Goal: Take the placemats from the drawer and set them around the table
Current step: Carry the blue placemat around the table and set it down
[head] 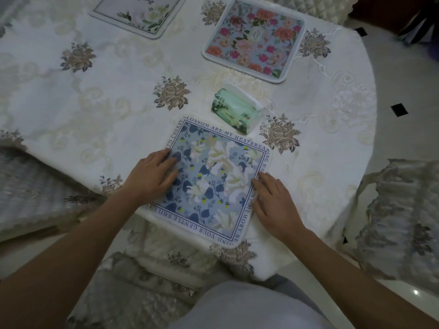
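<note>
A square blue placemat (213, 176) with white flowers and a lettered border lies flat at the near edge of the round table (71, 98). My left hand (154, 174) rests flat on its left side, fingers straight. On the mat's right edge my right hand (273, 203) presses with straight fingers. A second placemat (255, 40) with pink and red roses lies farther back on the right. A third, pale placemat (136, 14) with green leaves sits at the far edge, partly cut off by the frame.
A green tissue pack (237, 109) lies just beyond the blue mat. The table wears a cream embroidered cloth. Cushioned chairs stand at the left (28, 191), at the right (403, 222) and directly below me (133, 288). Pale floor tiles show on the right.
</note>
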The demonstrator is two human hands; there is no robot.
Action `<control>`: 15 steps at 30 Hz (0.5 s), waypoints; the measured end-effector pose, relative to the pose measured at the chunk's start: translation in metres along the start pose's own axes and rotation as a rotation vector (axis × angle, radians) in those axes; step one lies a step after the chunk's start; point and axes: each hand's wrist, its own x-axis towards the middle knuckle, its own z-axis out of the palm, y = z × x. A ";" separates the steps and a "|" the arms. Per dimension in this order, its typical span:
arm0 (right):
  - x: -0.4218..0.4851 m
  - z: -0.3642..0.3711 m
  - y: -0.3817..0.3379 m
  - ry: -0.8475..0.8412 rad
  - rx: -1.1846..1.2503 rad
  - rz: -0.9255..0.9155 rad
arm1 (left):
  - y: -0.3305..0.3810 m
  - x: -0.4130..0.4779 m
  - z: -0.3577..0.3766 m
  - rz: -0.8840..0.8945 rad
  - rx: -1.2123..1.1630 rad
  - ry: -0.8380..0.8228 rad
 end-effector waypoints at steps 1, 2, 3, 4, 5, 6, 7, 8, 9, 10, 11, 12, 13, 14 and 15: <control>-0.010 0.003 -0.002 -0.009 -0.001 -0.025 | 0.000 -0.014 0.003 -0.006 -0.002 0.002; -0.019 0.006 -0.004 -0.014 -0.001 -0.051 | 0.001 -0.028 0.006 -0.012 -0.002 0.006; -0.028 0.009 -0.007 -0.017 0.003 -0.076 | 0.002 -0.042 0.008 -0.019 -0.001 0.015; -0.037 0.012 -0.010 -0.019 0.010 -0.098 | 0.002 -0.056 0.012 -0.032 -0.002 0.020; -0.045 0.015 -0.012 -0.019 0.019 -0.117 | 0.003 -0.068 0.016 -0.049 -0.007 0.025; -0.051 0.018 -0.013 -0.017 0.027 -0.133 | 0.003 -0.079 0.020 -0.068 -0.013 0.026; -0.056 0.019 -0.014 -0.014 0.033 -0.146 | 0.004 -0.088 0.024 -0.083 -0.018 0.031; -0.059 0.021 -0.015 -0.010 0.037 -0.155 | 0.005 -0.097 0.028 -0.097 -0.020 0.038; -0.060 0.021 -0.016 -0.004 0.037 -0.163 | 0.008 -0.103 0.031 -0.112 -0.022 0.048; -0.060 0.021 -0.017 0.004 0.031 -0.173 | 0.014 -0.109 0.032 -0.130 -0.029 0.058; -0.058 0.020 -0.020 0.012 0.023 -0.189 | 0.021 -0.114 0.032 -0.138 -0.041 0.078; -0.056 0.019 -0.025 0.016 0.020 -0.212 | 0.030 -0.119 0.033 -0.133 -0.052 0.109; -0.054 0.019 -0.031 0.015 0.021 -0.245 | 0.040 -0.123 0.035 -0.116 -0.061 0.145; -0.051 0.020 -0.039 0.008 0.022 -0.290 | 0.050 -0.127 0.037 -0.098 -0.071 0.169; -0.048 0.022 -0.048 -0.001 0.021 -0.339 | 0.061 -0.131 0.040 -0.080 -0.082 0.180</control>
